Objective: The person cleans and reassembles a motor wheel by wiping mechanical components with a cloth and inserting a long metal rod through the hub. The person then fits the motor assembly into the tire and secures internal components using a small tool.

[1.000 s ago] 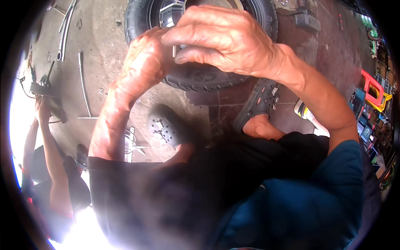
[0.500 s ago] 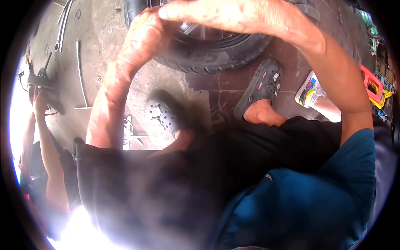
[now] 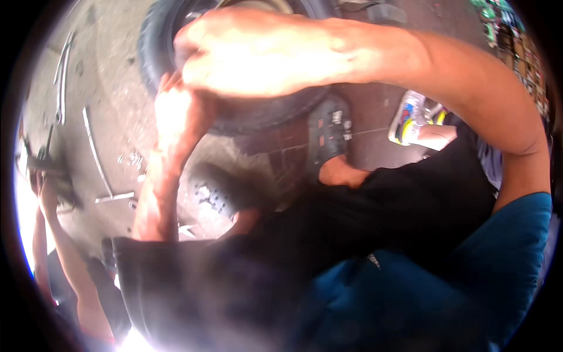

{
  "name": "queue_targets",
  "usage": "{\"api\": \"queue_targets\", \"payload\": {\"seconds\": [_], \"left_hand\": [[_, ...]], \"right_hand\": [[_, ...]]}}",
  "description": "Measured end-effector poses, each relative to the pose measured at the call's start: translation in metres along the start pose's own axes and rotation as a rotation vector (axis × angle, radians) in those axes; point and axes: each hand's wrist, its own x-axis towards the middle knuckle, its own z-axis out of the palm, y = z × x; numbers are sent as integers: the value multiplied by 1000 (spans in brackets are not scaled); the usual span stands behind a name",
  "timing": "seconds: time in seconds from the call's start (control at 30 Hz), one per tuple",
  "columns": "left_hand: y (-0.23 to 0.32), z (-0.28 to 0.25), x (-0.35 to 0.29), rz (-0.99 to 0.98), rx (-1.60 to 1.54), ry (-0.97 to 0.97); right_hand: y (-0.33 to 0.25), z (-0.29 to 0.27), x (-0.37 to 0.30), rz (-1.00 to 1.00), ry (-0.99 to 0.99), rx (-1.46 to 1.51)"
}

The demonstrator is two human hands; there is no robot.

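A black tyre on a wheel (image 3: 272, 114) lies on the floor in front of me, partly covered by my hands and right forearm. My right hand (image 3: 234, 53), strongly lit and blurred, is closed in a fist over the near left part of the wheel. Just below it and touching or overlapping it, my left hand (image 3: 182, 114) is closed with its fingers curled. Whatever either hand grips is hidden between them. Part of the rim (image 3: 258, 6) shows beyond my right hand.
On the floor at left lie a long T-shaped metal bar (image 3: 97, 149), spanners (image 3: 63, 82) and small metal parts (image 3: 134, 158). Another person's hand (image 3: 46, 193) holds a dark object at far left. My clogs (image 3: 331, 129) and someone's colourful shoe (image 3: 407, 114) stand nearby. Stocked shelving (image 3: 519, 50) is at right.
The view has shifted, and the wheel sits further left in it. Both hands have come lower and left in the picture, my right hand now over the left one.
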Motion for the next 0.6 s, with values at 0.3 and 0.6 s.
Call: {"api": "queue_targets", "payload": {"seconds": [0.3,0.6], "left_hand": [[16,-2,18,-12,-15,-44],[11,-12,39,70,-51,-282]], "right_hand": [[11,-51,-66,459,-157,85],[98,-18,-45,101,587,171]]}}
